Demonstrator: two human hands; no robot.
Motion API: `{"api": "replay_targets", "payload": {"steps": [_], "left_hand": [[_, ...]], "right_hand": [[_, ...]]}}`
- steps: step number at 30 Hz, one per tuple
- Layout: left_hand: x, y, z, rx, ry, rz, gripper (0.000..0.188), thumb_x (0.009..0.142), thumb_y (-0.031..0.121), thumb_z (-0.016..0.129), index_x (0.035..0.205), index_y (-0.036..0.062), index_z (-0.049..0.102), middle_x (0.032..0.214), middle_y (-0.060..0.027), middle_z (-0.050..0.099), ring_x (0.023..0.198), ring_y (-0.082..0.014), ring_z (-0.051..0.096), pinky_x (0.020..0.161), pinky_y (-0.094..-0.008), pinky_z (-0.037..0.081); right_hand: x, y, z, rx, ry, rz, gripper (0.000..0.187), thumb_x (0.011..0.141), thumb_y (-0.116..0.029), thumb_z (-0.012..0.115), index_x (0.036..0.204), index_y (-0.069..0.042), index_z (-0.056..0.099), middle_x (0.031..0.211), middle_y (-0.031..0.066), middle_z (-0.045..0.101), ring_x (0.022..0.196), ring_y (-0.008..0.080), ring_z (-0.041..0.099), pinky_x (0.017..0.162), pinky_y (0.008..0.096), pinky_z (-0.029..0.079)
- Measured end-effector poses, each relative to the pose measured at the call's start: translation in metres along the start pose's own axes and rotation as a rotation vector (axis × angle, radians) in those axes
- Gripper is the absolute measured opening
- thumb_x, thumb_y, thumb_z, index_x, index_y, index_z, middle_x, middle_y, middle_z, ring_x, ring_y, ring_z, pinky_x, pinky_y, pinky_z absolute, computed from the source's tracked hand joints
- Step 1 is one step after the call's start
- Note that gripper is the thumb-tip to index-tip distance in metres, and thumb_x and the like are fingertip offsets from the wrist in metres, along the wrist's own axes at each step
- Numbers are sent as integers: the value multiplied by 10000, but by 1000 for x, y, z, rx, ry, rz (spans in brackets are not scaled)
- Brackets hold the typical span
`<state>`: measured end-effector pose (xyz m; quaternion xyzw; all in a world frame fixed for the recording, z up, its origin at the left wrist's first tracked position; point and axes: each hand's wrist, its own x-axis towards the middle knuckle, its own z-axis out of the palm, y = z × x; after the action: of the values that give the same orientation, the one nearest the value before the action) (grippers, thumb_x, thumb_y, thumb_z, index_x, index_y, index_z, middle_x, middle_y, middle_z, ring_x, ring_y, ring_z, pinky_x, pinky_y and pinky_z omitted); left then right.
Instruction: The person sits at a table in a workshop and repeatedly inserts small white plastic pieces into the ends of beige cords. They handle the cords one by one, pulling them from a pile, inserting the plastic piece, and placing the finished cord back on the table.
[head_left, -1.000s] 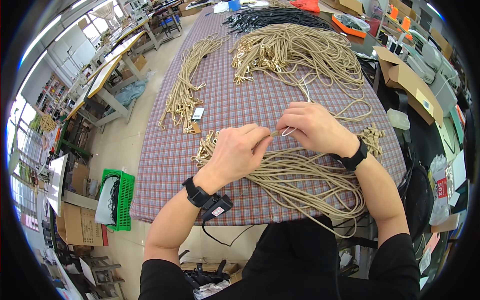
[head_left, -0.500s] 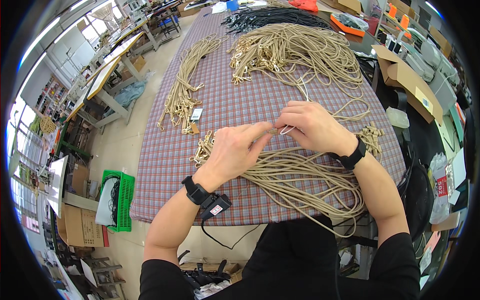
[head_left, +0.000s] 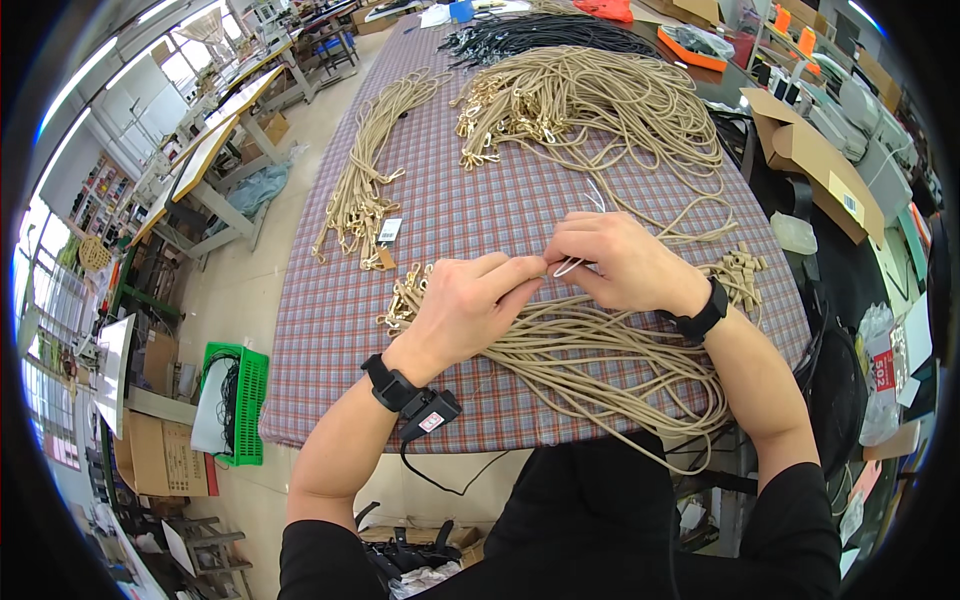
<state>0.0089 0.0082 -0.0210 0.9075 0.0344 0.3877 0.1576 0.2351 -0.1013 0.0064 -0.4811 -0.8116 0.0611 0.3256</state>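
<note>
Above the near part of the table my left hand (head_left: pixel 465 303) and my right hand (head_left: pixel 622 262) meet fingertip to fingertip. A thin white cord (head_left: pixel 569 268) makes a small loop at the fingers of my right hand, which is closed on it; its loose ends stick up behind the knuckles. My left hand is pinched closed, and what lies between its fingertips is hidden. Below both hands spreads a bundle of beige ropes (head_left: pixel 600 350), with brass snap hooks (head_left: pixel 408 296) beside my left hand. Several short beige sleeves (head_left: pixel 740 272) lie in a pile beyond my right wrist.
The checked tablecloth (head_left: pixel 320 370) carries a narrow beige rope bundle (head_left: pixel 368 160) at left, a large beige rope heap (head_left: pixel 610 105) and black ropes (head_left: pixel 550 38) behind. An open cardboard box (head_left: pixel 815 165) stands at right. A green basket (head_left: pixel 250 410) sits on the floor at left.
My right hand has come slightly down, and the white cord's upper ends have dropped lower. The fingertips of both hands are closer together, covering the small tan piece that showed between them.
</note>
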Motion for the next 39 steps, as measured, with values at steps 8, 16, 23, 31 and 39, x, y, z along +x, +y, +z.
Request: {"api": "replay_targets", "payload": {"steps": [8, 16, 23, 31, 39], "left_hand": [[2, 3, -3, 7, 19, -1, 198, 867, 61, 867, 1055, 65, 805, 714, -55, 632, 548, -185, 596, 501, -327, 476], [5, 5, -3, 32, -7, -53, 159, 897, 78, 847, 1027, 32, 767, 799, -75, 656, 590, -212, 623, 530, -338, 492], [4, 7, -1, -57, -43, -126, 134, 936, 48, 798, 1017, -15, 712, 836, -112, 664, 628, -246, 646, 560, -343, 506], [4, 6, -3, -208, -61, -320, 126, 965, 48, 773, 1035, -34, 708, 842, -110, 707, 671, -173, 643, 639, -311, 513], [3, -8, -5, -419, -107, -618, 119, 1054, 100, 697, 1066, -17, 715, 830, -1, 694, 731, -47, 590, 646, -240, 471]], "right_hand": [[1, 1, 1, 17, 31, -47, 149, 824, -1, 757, 963, -25, 710, 899, 114, 706, 882, 352, 682, 753, 451, 554], [2, 1, 0, 30, 36, -50, 145, 822, 18, 760, 950, -14, 700, 879, 117, 706, 851, 352, 678, 739, 449, 548], [3, -1, -2, 11, 41, -71, 134, 821, 12, 763, 933, -21, 697, 867, 107, 696, 841, 345, 673, 725, 446, 542], [4, -2, -4, -19, 49, -50, 137, 837, 1, 758, 957, -17, 696, 884, 114, 696, 853, 351, 674, 734, 449, 540], [0, 4, -5, -35, 103, 19, 133, 877, 7, 737, 1007, -17, 716, 923, 137, 706, 902, 368, 690, 794, 453, 548]]}}
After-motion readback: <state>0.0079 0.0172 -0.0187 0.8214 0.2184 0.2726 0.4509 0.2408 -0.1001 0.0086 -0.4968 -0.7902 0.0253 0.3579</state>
